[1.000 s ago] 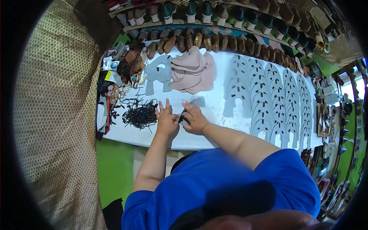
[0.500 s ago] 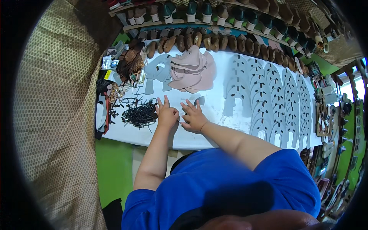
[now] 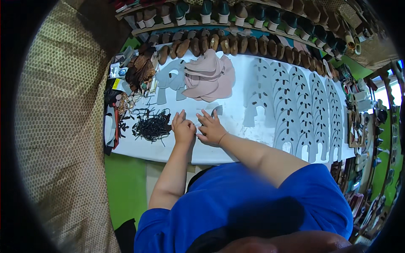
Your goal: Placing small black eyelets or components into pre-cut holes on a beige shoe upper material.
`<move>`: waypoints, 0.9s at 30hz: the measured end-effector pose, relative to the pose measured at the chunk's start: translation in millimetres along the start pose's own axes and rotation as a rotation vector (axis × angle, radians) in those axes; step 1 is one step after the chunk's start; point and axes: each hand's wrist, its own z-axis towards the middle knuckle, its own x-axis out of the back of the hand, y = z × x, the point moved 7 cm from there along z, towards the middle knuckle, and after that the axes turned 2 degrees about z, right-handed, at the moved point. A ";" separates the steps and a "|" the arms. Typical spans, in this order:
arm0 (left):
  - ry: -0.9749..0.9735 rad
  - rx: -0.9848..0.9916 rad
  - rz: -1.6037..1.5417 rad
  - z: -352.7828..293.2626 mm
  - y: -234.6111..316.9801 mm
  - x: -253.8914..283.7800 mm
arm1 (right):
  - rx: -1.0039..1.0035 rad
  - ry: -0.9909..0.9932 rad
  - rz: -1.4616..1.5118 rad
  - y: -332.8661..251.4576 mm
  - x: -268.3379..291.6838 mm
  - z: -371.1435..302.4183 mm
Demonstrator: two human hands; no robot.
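Close together above the white tabletop (image 3: 236,145), my two hands nearly meet at the thumbs. On my left hand (image 3: 183,129), thumb and forefinger are pinched while the other fingers stick up. My right hand (image 3: 212,128) faces it with its upper fingers spread and its thumb against the pinch. Between them is a very thin black strip, hardly visible now. A tangled pile of black strips (image 3: 152,125) lies just left of my left hand. Beyond my right fingertips is a small dark grey piece (image 3: 217,110).
Dusty-pink cut pieces (image 3: 209,78) are stacked at the table's far middle, beside grey cut pieces (image 3: 171,80). Rows of overlapping grey shoe-upper pieces with dark marks (image 3: 287,122) cover the right side. Brown shoe lasts (image 3: 233,45) line the back, below a shelf of heeled shoes (image 3: 206,12).
The short black strip seen between my fingertips is now mostly hidden. My hands have barely moved; the whole view has shifted slightly.
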 end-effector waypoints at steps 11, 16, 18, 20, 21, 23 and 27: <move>-0.011 -0.005 0.034 9.6 -1.4 2.9 | -0.022 -0.026 0.016 0.5 0.0 -0.6; 0.001 -0.013 0.030 14.3 1.7 5.4 | -0.016 -0.010 0.019 1.7 0.2 -0.1; 0.008 -0.025 0.016 16.4 5.4 8.7 | -0.011 0.012 0.021 1.9 1.9 -0.3; 0.027 -0.046 -0.001 15.2 -5.1 7.0 | -0.044 -0.114 0.015 -0.4 0.7 1.2; 0.043 -0.068 -0.020 14.1 -10.5 7.9 | -0.038 -0.114 0.016 -0.1 -4.1 1.3; 0.034 -0.132 -0.062 12.2 -5.4 16.7 | -0.047 0.034 0.041 9.6 -6.6 -1.1; -0.117 -0.275 -0.012 -7.6 21.8 31.6 | -0.068 0.085 0.076 19.5 -10.8 -5.8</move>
